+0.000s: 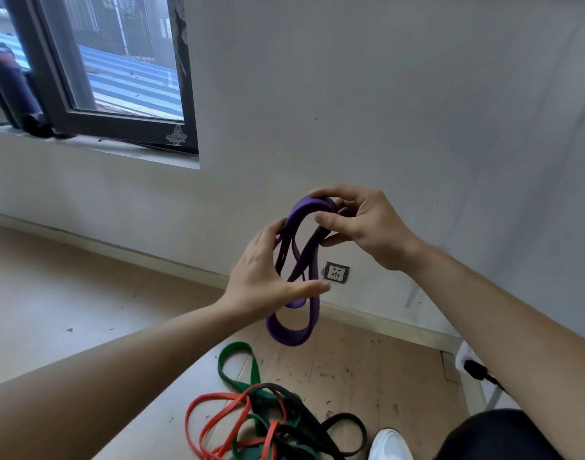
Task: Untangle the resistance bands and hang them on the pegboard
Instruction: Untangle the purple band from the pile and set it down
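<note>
The floor tangle (268, 423) (red, green, black) runs off the bottom edge.

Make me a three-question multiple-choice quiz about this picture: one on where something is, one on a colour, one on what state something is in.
1. Where is the wall socket?
A. low on the wall, by the skirting
B. above the window
C. on the floor

2. What colour is the band in the hands?
A. yellow
B. purple
C. white

3. How do the floor bands lie?
A. hung on pegs
B. rolled up separately
C. tangled in a heap

Key: 1 A, it sits just above the skirting. 2 B, both the left hand and right hand grip a purple loop. 3 C, green, red and black cross over each other.
</note>
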